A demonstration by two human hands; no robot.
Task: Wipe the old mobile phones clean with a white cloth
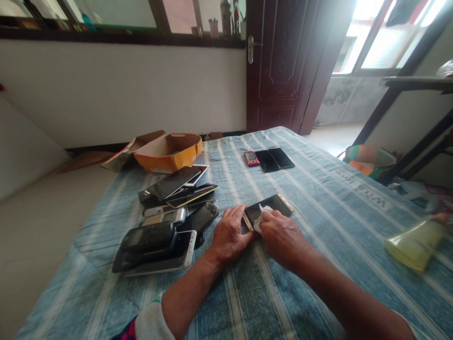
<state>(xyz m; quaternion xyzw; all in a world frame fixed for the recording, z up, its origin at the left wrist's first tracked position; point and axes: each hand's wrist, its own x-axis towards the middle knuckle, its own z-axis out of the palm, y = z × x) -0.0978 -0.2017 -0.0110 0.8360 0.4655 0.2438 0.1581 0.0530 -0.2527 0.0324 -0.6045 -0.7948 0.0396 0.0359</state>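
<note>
A gold-edged smartphone (281, 204) lies screen up on the striped cloth in front of me. My left hand (229, 236) grips its left end, thumb at the near corner and fingers at the far one. In my closed right hand (286, 238) is a crumpled white tissue or cloth (265, 208), pressed onto the dark screen. Part of the screen is hidden by that hand. To the left of my left hand sits a heap of phones, among them a black handset (150, 238), a silver keypad phone (164, 217) and a white-edged smartphone (189, 250).
An open orange cardboard box (170, 158) stands behind the heap. Farther back lie a pink keypad phone (251, 159) and two dark devices (276, 159) side by side. A translucent yellow object (414, 243) rests at the right. Beyond is a dark red door (279, 71).
</note>
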